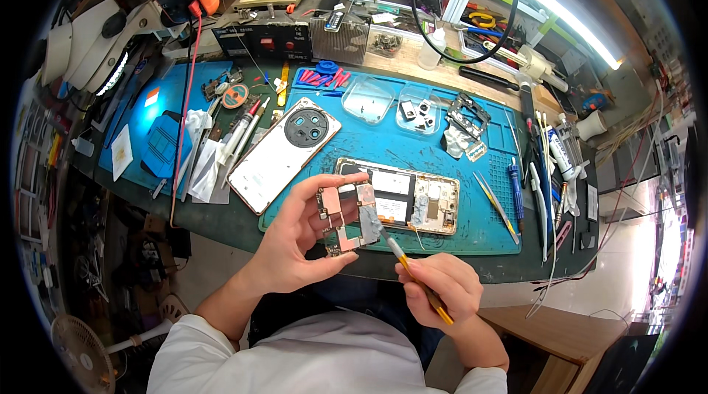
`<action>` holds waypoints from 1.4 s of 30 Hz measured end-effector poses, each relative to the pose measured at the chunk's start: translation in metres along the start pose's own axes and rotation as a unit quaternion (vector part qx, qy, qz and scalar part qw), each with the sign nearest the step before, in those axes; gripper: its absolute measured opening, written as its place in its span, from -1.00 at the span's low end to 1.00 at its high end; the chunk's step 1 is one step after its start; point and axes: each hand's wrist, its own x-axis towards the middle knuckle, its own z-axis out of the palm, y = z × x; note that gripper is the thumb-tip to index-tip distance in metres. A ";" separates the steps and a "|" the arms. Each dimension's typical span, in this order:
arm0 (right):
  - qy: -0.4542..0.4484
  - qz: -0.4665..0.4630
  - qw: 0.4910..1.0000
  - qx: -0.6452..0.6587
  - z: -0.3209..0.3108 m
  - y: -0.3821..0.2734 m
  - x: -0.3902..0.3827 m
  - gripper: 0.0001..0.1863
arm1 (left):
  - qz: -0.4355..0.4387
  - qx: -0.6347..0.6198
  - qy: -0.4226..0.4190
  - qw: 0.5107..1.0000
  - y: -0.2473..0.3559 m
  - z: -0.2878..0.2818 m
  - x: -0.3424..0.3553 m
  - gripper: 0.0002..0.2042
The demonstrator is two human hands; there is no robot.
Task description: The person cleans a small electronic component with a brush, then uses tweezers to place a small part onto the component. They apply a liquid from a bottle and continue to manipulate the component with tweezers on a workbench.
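Observation:
My left hand (295, 239) holds a small phone circuit board (346, 215) with copper and silver shields, raised just above the table's front edge. My right hand (441, 285) grips a thin yellow-handled brush (420, 283), whose tip touches the board's right side, where a grey patch sits. Behind the board lies an opened phone body (413, 202) on the blue work mat (442, 150). To its left, a white phone back cover (284, 154) with a round black camera ring rests face up.
Two clear plastic trays (394, 102) with small parts sit at the mat's far edge. Tweezers (495, 198), screwdrivers (516, 187) and syringes lie at the right. A microscope lamp (96, 47) stands far left; a black power unit (262, 36) and shelves stand behind.

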 end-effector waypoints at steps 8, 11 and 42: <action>0.014 -0.018 1.000 0.006 0.002 0.004 -0.005 -0.67 | -0.007 -0.026 0.032 0.999 -0.001 0.000 -0.001 -0.13; 0.014 -0.022 1.000 0.003 0.003 0.004 -0.005 -0.66 | -0.005 -0.019 0.036 0.999 -0.001 -0.001 -0.001 -0.12; 0.016 -0.012 1.000 -0.017 0.003 0.005 -0.004 -0.63 | 0.005 -0.015 0.016 1.000 0.000 -0.002 -0.002 -0.13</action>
